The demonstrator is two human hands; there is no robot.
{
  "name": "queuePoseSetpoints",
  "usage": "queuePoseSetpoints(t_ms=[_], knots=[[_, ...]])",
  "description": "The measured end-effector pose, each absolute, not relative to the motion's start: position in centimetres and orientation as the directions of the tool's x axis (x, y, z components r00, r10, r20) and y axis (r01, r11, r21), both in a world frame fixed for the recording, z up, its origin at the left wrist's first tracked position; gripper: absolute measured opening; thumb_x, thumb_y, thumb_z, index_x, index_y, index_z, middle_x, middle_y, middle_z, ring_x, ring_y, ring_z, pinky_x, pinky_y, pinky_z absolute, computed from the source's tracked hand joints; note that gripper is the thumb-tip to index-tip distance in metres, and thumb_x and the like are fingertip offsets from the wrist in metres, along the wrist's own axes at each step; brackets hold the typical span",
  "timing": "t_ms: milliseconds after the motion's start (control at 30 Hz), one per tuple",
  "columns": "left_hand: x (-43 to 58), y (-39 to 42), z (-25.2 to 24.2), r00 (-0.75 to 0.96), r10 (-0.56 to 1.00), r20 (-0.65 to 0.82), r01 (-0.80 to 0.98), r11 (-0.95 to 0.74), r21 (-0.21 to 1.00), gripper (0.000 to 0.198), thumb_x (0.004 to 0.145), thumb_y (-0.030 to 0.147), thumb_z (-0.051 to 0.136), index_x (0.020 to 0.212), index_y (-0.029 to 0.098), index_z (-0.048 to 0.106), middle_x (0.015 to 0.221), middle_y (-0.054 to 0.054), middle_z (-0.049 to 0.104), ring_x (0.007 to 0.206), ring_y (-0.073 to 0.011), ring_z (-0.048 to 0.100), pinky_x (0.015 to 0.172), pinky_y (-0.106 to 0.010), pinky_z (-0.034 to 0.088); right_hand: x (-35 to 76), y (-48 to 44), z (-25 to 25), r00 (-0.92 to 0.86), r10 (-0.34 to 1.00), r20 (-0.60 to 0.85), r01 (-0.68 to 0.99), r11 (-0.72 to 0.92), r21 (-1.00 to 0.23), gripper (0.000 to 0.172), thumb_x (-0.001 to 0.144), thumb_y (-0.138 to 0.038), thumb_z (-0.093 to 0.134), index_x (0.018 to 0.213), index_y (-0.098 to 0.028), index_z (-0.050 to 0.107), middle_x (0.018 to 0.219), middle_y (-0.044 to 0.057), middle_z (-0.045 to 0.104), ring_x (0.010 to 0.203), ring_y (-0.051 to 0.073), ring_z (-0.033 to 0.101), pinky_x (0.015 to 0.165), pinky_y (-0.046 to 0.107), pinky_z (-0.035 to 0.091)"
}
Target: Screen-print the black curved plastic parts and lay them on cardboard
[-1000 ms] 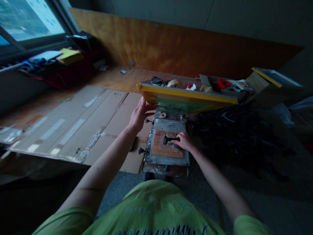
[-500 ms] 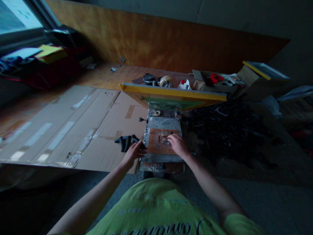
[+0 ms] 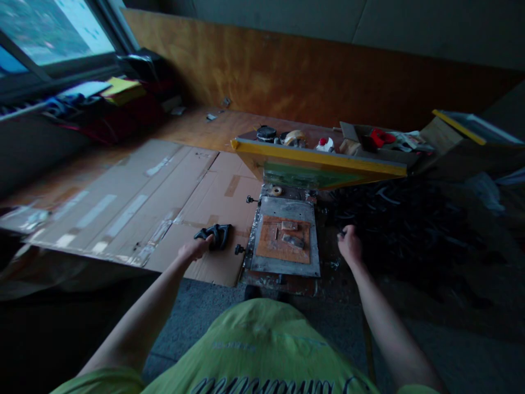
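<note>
"So, where are our hands?"

"Our left hand (image 3: 196, 249) reaches out with its fingertips against a clump of black curved pieces (image 3: 219, 236) lying on the cardboard sheets (image 3: 176, 202). Whether those fingers are clenched on the clump or only touching it, we can't tell."

"And our right hand (image 3: 349, 246)?"

"It's curled, just right of the metal platen (image 3: 285, 205), beside a dark heap (image 3: 402, 219). There may be something small at the fingertips, but we can't tell whether it's grasped."

"What could go wrong from here?"

"We judge the raised yellow screen frame (image 3: 320, 164) the main risk: if we bumped it, it could swing down onto the orange pad (image 3: 266, 246) and the 2 small blocks (image 3: 293, 241) on it. A careless sweep of our left arm could also knock the black pieces off the cardboard, and in this dim light, one lost in the dark heap would be hard to find."
</note>
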State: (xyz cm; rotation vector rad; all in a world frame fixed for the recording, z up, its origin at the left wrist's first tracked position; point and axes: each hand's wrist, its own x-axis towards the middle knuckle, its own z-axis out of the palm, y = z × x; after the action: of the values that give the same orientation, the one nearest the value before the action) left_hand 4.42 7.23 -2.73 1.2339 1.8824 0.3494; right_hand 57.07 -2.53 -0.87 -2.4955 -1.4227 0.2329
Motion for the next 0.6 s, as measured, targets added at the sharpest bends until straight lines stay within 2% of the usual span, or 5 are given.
queuePoseSetpoints(t_ms=[100, 167, 267, 400, 600], knots=[[6.6, 9.3, 0.4, -0.119, 0.893, -0.435, 0.578, 0.418, 0.700, 0.026, 0.077, 0.041, 0.068, 0.078, 0.015, 0.064, 0.040, 0.003, 0.042, 0.045, -0.0182, 0.052, 0.052, -0.026, 0.042, 52.0, -0.7, -0.4, 0.193, 0.981, 0.017, 0.784, -0.144, -0.603, 0.029, 0.091, -0.024, 0.055, 0.120, -0.020, 0.060, 0.108, 0.009, 0.071, 0.097, 0.021, 0.068, 0.082, 0.033, 0.051], [9.4, 11.2, 3.2, -0.007, 0.951, -0.310, 0.473, 0.276, 0.837, 0.029, 0.083, 0.042, 0.063, 0.089, 0.014, 0.067, 0.046, 0.001, 0.047, 0.048, -0.0171, 0.054, 0.052, -0.024, 0.041, 48.8, 0.4, -0.6, -0.022, 0.997, 0.075, 0.742, 0.067, -0.667, 0.024, 0.091, -0.020, 0.055, 0.111, -0.022, 0.067, 0.107, 0.006, 0.072, 0.098, 0.019, 0.067, 0.085, 0.033, 0.051], [14.7, 13.6, 8.3, 0.090, 0.975, -0.205, 0.366, 0.159, 0.917, 0.049, 0.089, 0.059, 0.051, 0.108, 0.016, 0.065, 0.057, -0.001, 0.057, 0.046, -0.0127, 0.052, 0.050, -0.022, 0.041, 45.0, 1.7, -1.1, -0.204, 0.968, 0.149, 0.778, 0.253, -0.575, 0.023, 0.090, -0.014, 0.057, 0.104, -0.022, 0.074, 0.104, 0.006, 0.073, 0.099, 0.019, 0.065, 0.089, 0.033, 0.050], [20.2, 14.3, 14.7, 0.174, 0.980, 0.099, -0.055, -0.090, 0.994, 0.070, 0.090, 0.073, 0.033, 0.123, 0.016, 0.059, 0.065, -0.002, 0.062, 0.048, -0.0103, 0.054, 0.053, -0.022, 0.047, 43.0, 2.1, -1.5, -0.293, 0.940, 0.174, 0.882, 0.336, -0.332, 0.025, 0.095, -0.018, 0.053, 0.106, -0.021, 0.075, 0.098, 0.009, 0.071, 0.100, 0.021, 0.060, 0.090, 0.035, 0.048], [19.4, 9.1, 14.7, 0.194, 0.981, 0.015, -0.070, -0.001, 0.998, 0.072, 0.087, 0.075, 0.039, 0.107, 0.013, 0.068, 0.068, -0.005, 0.064, 0.054, -0.0123, 0.057, 0.048, -0.022, 0.045, 48.3, 1.7, 0.2, -0.157, 0.974, 0.161, 0.908, 0.207, -0.365, 0.029, 0.095, -0.023, 0.050, 0.113, -0.024, 0.072, 0.107, 0.006, 0.070, 0.098, 0.021, 0.062, 0.092, 0.035, 0.049]])
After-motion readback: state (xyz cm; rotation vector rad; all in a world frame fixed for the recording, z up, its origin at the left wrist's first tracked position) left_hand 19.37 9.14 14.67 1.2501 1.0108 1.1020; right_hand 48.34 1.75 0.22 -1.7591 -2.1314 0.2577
